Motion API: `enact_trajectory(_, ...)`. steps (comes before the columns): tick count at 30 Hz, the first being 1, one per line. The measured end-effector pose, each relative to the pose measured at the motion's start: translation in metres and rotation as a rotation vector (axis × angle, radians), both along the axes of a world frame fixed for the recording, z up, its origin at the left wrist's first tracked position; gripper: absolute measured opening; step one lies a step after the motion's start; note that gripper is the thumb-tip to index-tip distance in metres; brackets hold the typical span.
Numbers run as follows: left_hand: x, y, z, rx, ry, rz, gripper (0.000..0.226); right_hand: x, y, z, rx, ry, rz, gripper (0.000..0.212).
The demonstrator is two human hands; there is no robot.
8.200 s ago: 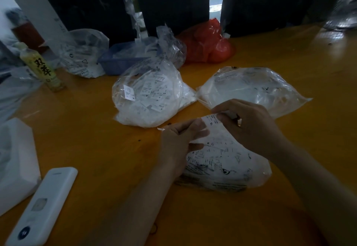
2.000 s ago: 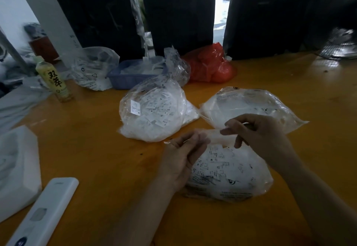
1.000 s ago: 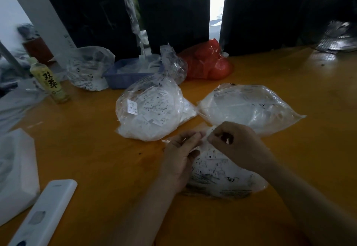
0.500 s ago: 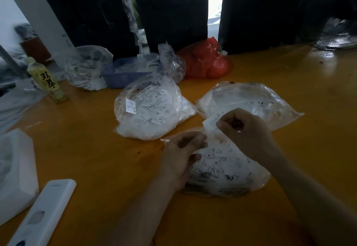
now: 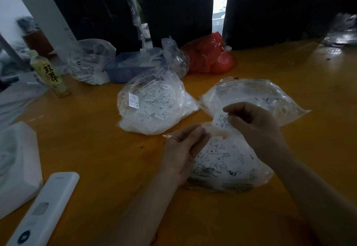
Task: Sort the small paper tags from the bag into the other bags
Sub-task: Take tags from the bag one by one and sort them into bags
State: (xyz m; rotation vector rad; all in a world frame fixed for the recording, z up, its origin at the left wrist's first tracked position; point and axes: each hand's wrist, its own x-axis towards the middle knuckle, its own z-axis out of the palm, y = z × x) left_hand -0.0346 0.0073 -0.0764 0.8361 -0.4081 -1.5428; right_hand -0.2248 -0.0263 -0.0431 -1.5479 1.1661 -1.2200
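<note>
Since half a second ago: right hand [image 5: 255,124] lifted a little off the nearest bag [image 5: 229,162], now with one paper tag [image 5: 222,122] drawn out and clear of the bag's mouth. Left hand [image 5: 185,149] in about the same place as before, at the mouth's left edge.

Right fingers [image 5: 234,119] curled and pinching the tag by its right end; printed side of the tag up, just above the bag opening. Left fingers pinching the thin plastic rim of the nearest bag, thumb and fingertips together, palm turned inward. Nearest bag flat on the orange worktop [image 5: 96,149], full of small white tags with black print, between the two forearms.

Beyond the hands, two more clear bags side by side on the worktop: round bag [image 5: 152,104] on the left, full of tags, one label with the letter M against its wall; flatter bag [image 5: 257,96] on the right, partly behind the right hand, contents hard to tell.

Further back: blue tray [image 5: 123,69] under crumpled clear plastic, red bag [image 5: 210,56], another clear bag [image 5: 90,60] on the far left, and a yellow-green bottle [image 5: 49,75] upright beside it. At the near left: white remote-like device [image 5: 44,207] flat on the worktop, next to a white foam piece [image 5: 15,162].
</note>
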Motion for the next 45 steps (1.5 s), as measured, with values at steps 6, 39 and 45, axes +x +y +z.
enact_trajectory(6, 0.000, 0.000, 0.004, -0.007, 0.018, 0.003, 0.018, -0.001, 0.002, 0.003, -0.098, 0.106, -0.018, 0.019)
enact_trajectory(39, -0.003, 0.005, -0.001, -0.098, -0.294, -0.040, 0.025, 0.010, 0.003, -0.007, -0.203, 0.261, 0.048, 0.035)
enact_trajectory(45, -0.001, 0.003, 0.000, -0.048, -0.196, -0.001, 0.019, 0.008, 0.000, -0.012, -0.090, 0.243, 0.021, 0.010)
